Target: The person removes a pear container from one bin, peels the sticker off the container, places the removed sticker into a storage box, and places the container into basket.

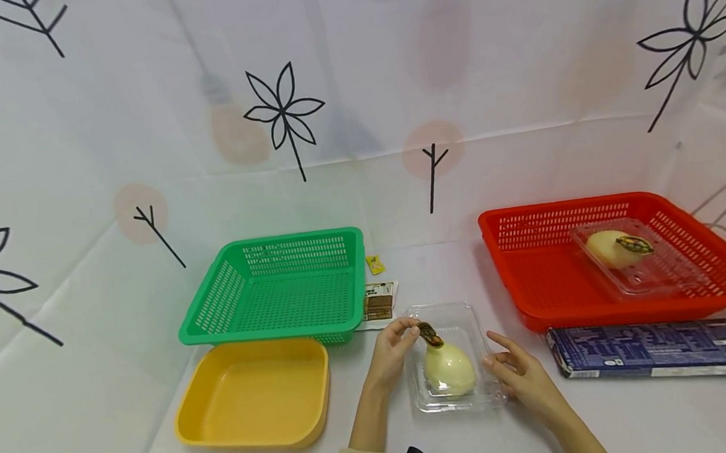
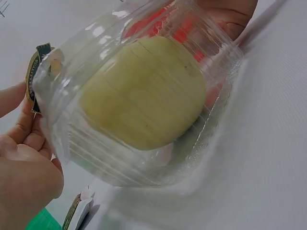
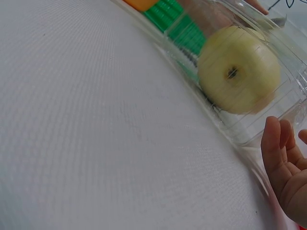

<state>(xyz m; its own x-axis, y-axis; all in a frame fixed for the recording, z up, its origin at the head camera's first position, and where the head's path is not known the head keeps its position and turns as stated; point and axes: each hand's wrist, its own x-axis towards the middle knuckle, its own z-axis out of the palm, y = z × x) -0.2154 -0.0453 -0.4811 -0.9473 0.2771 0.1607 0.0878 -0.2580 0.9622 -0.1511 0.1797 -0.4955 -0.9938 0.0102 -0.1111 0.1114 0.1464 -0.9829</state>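
Observation:
A clear plastic clamshell box (image 1: 453, 317) stands on the white cloth, with a pale yellow, pear-like fruit (image 1: 449, 370) inside. My left hand (image 1: 387, 356) is at the box's far left corner. Between its thumb and fingers is the edge of a dark green and gold label (image 2: 33, 76), which lies against the lid in the left wrist view. My right hand (image 1: 520, 374) is beside the right rim, fingers loosely bent and the index finger extended. Whether those fingertips touch the plastic cannot be told.
A green basket (image 1: 275, 329) and a yellow tray (image 1: 255, 441) stand left. At right, a red basket (image 1: 528, 292) holds another clear box (image 1: 668, 277) with a labelled fruit. A flat blue box (image 1: 661, 352) lies before it. A brown-and-white packet (image 1: 379, 302) and a small yellow packet (image 1: 375, 264) lie behind.

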